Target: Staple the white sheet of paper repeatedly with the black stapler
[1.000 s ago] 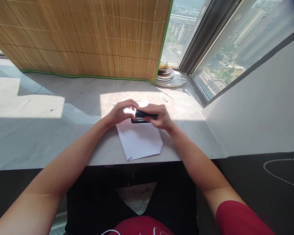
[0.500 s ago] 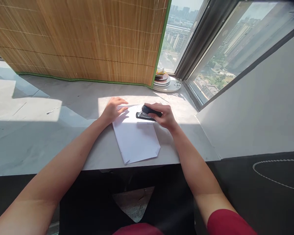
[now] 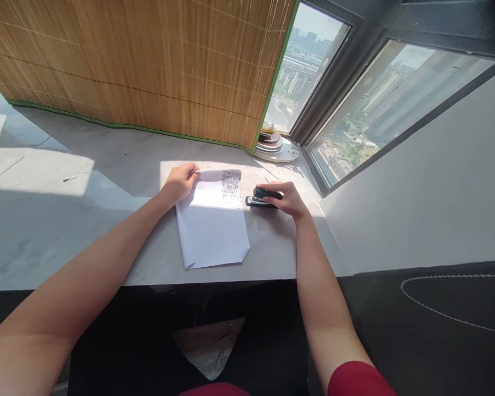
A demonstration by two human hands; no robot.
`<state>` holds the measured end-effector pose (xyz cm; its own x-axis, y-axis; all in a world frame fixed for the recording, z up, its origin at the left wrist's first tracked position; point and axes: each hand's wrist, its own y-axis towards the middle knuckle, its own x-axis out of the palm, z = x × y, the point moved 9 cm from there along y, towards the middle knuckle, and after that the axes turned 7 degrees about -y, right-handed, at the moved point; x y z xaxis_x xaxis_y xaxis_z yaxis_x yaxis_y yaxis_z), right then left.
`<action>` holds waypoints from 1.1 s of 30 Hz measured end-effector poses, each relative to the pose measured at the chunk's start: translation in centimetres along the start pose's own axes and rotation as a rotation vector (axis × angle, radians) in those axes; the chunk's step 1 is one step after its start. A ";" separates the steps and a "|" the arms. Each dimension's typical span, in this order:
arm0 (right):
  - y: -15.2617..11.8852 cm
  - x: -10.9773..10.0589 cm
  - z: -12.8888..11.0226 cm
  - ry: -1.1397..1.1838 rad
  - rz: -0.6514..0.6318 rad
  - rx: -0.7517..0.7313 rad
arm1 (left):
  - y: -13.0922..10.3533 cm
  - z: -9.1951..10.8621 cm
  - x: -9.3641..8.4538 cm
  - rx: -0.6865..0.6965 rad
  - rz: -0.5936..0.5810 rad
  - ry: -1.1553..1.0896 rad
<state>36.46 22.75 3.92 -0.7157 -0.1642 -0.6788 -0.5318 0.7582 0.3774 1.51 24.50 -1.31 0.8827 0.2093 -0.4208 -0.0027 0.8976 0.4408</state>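
Note:
White sheets of paper (image 3: 212, 228) lie on the counter in front of me, with two folded corners at the near edge and dark print at the far right. My left hand (image 3: 182, 180) pinches their far left corner, which is lifted a little. To the right of the paper, my right hand (image 3: 287, 199) is wrapped round a black stapler (image 3: 258, 199). The stapler is apart from the paper, its front end pointing left towards it. Whether staples sit in the paper is too small to tell.
A bamboo blind (image 3: 148, 66) with green edging hangs over the back of the counter (image 3: 86, 231). A stack of plates (image 3: 272, 147) stands in the corner by the windows. A white wall (image 3: 416, 181) bounds the right side.
The stapler has come off the paper to the right in my right hand. My left hand has closed on the far left corner, and the paper has shifted left, showing its print.

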 end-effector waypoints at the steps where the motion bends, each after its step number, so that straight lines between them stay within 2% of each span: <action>1: 0.0 0.4 -0.3 0.010 -0.033 -0.016 | 0.0 -0.1 0.0 -0.009 0.006 0.003; 4: 0.1 1.2 -0.9 0.033 -0.099 -0.055 | -0.1 -0.1 0.0 -0.057 0.002 0.019; 10: 0.2 2.1 -1.3 0.060 -0.138 -0.070 | -0.6 0.8 0.4 -0.195 -0.076 0.107; 18: 0.5 3.3 -3.0 0.097 -0.199 -0.114 | -0.5 1.0 0.5 -0.202 -0.064 0.110; 22: 0.3 2.6 -2.4 0.052 -0.181 -0.082 | -0.5 1.0 0.6 -0.190 -0.075 0.099; 26: -0.2 0.3 -0.2 0.028 -0.045 0.017 | -0.5 1.4 0.5 -0.177 -0.085 0.087; 29: -0.6 -2.2 1.3 0.038 0.184 0.106 | -0.5 1.7 0.7 -0.156 -0.112 0.135; 31: -0.8 -3.5 1.3 0.033 0.354 0.151 | -0.4 2.0 1.0 -0.121 -0.133 0.176; 33: -0.6 -3.3 0.0 0.026 0.431 0.154 | -0.3 2.1 1.3 -0.099 -0.137 0.195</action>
<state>39.14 22.86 5.91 -0.8690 0.1723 -0.4639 -0.1114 0.8453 0.5226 3.63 23.64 -0.28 0.7709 0.1453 -0.6202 0.0564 0.9543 0.2936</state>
